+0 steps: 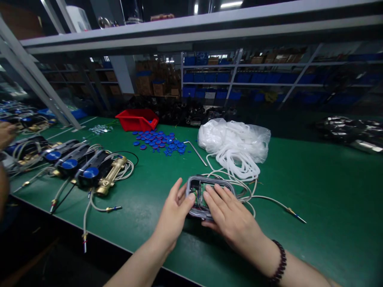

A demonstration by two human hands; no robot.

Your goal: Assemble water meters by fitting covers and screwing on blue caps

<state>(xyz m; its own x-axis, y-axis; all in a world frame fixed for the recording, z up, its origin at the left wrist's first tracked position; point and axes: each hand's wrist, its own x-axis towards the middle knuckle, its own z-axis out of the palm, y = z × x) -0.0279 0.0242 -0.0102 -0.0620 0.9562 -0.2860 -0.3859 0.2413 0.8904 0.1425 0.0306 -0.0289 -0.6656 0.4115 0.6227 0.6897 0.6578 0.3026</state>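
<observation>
An open electronics housing (202, 213) with a clear rim sits in front of me at the table's near side. Inside it, part of a green circuit board (204, 190) and thin wires show. My left hand (173, 211) is closed around the housing's left end, its thumb over the rim. My right hand (229, 209) grips the right side, fingers laid across the board and thumb low at the front wall. Those fingers hide much of the board. Grey cables (271, 199) run out behind the housing to the right, one ending in a metal-tipped probe (296, 216).
Several brass-bodied meters (112, 175) with blue discs stand at left. A red bin (136, 121), scattered blue caps (158, 139), a hex key (196, 153) and a plastic bag with white tubing (235, 139) lie behind the housing. Another person's hand (7, 133) is at far left.
</observation>
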